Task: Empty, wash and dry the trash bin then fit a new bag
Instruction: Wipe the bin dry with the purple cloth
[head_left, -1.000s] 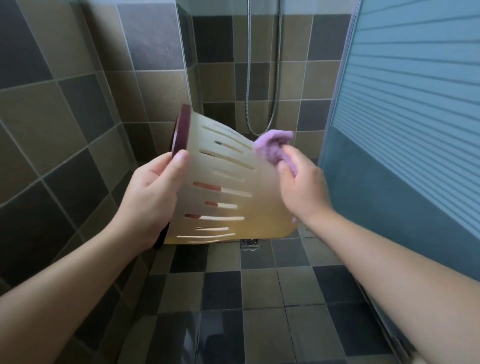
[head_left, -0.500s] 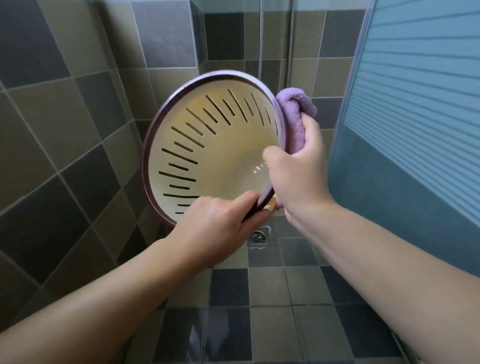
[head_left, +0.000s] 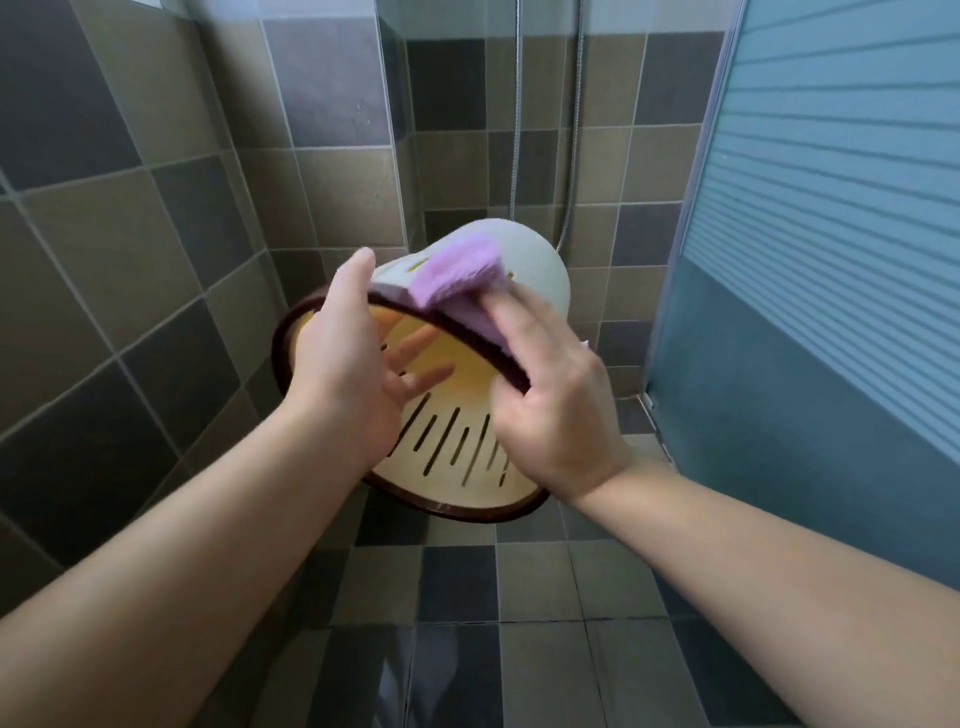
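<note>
While left hand (head_left: 343, 364) grips bin (head_left: 535, 270) rim, right hand (head_left: 550, 410) presses purple cloth (head_left: 457, 270) on it.

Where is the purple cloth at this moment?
In the head view, the purple cloth sits just above centre, draped over the trash bin's dark rim, held against its outer wall by the right hand, right of the left hand.

Dim, even light — motion blur (edges bowed)
</note>
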